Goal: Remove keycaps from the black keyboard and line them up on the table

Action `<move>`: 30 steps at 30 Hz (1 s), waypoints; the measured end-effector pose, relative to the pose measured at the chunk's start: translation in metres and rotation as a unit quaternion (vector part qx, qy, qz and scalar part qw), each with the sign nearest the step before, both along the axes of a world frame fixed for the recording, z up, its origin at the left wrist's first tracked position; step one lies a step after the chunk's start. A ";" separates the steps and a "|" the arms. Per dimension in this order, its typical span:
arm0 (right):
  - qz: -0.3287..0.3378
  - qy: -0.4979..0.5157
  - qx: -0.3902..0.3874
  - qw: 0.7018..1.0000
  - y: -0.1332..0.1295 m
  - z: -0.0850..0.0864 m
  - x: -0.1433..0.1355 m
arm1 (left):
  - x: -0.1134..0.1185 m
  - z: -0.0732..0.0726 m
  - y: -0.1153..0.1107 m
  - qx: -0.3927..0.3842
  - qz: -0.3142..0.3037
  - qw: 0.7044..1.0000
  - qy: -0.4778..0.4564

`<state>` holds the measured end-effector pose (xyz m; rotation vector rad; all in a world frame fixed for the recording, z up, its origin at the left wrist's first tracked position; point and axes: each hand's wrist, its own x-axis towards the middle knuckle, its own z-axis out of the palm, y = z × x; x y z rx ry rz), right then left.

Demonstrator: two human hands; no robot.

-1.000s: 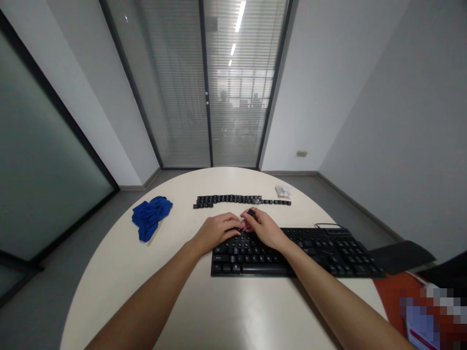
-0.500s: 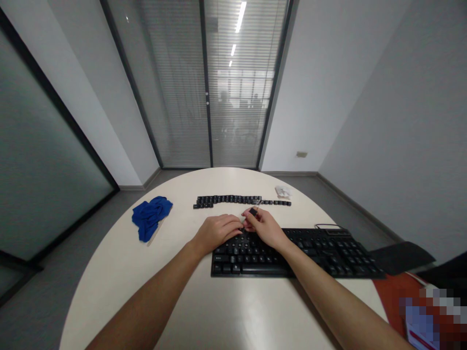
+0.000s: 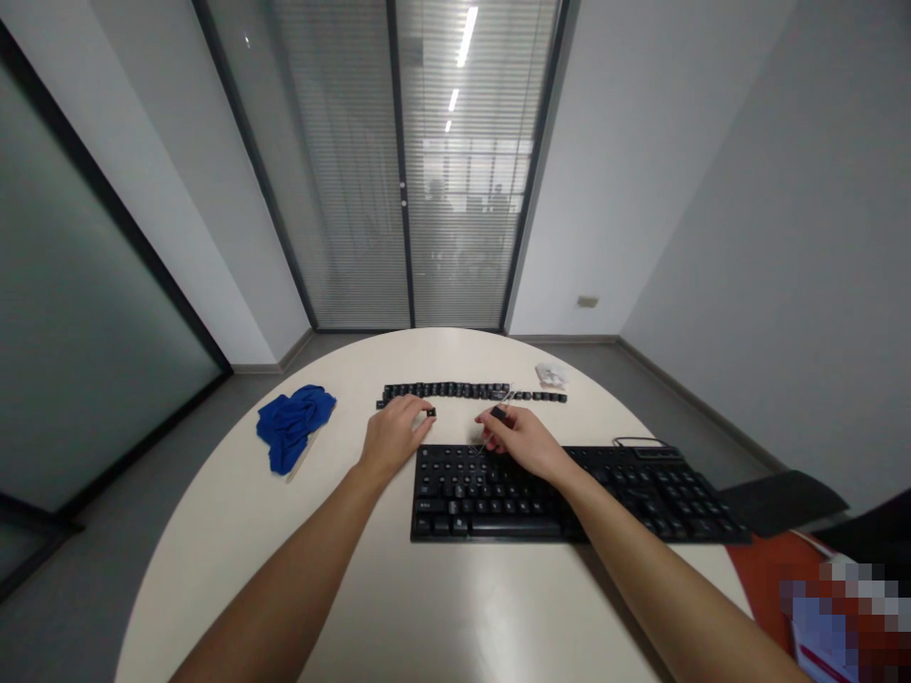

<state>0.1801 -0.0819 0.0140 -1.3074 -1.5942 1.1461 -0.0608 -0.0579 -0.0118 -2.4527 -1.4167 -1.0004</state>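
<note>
Between the thumb and fingers of my left hand (image 3: 396,436) is a small black keycap (image 3: 431,413), just in front of the rows of loose keycaps (image 3: 455,390). My right hand (image 3: 523,441) grips a wire tool with a black handle (image 3: 498,414), its thin wires showing around the fingers. That hand is over the upper edge of the black keyboard (image 3: 527,524). Several keys are off in the keyboard's upper left part.
A crumpled blue cloth (image 3: 295,427) lies at the left of the round white table (image 3: 242,569). A small clear bag (image 3: 551,375) is at the back right. Beyond the table's right side is a black and red chair (image 3: 783,503).
My left hand has moved left and away from the keyboard, and a keycap now shows in its fingers. My right hand has shifted slightly right, still with the tool.
</note>
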 end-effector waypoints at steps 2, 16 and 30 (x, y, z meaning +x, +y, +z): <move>0.004 -0.002 0.009 1.000 0.000 0.002 0.001 | -0.002 -0.002 0.003 0.000 0.010 1.000 0.010; -0.009 -0.029 0.043 0.999 0.002 0.007 0.007 | 0.002 0.006 0.017 -0.002 0.013 1.000 0.023; -0.010 -0.062 0.048 0.997 0.000 0.010 0.005 | 0.002 -0.001 0.037 -0.005 0.026 1.000 0.011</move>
